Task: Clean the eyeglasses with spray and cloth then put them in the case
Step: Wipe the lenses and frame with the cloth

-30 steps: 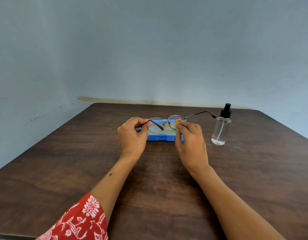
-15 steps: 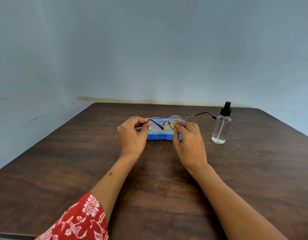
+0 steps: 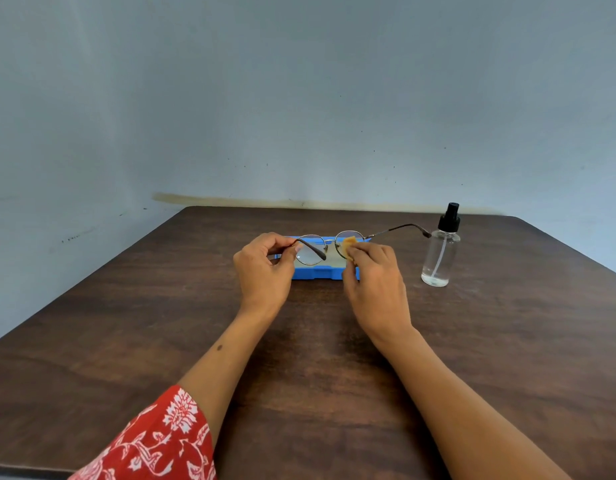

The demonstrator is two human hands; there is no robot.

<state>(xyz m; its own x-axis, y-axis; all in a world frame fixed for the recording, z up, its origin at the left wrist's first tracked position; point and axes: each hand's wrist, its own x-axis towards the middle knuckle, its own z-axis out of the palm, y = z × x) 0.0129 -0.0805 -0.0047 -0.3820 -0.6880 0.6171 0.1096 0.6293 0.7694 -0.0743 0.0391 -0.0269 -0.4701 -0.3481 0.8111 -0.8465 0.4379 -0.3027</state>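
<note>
Round thin-rimmed eyeglasses hang above the table with both temples unfolded. My left hand pinches the frame at its left hinge. My right hand presses a small yellow cloth against the right lens. Behind and below the glasses lies an open blue case with a pale lining, partly hidden by both hands. A clear spray bottle with a black pump top stands upright to the right, near the tip of the right temple.
The dark wooden table reaches a pale blue-grey wall at the back. Its left and right edges slant outward toward me. My red patterned sleeve shows at the lower left.
My right hand and the cloth have shifted slightly on the right lens. The glasses, left hand, case and bottle stay about where they were.
</note>
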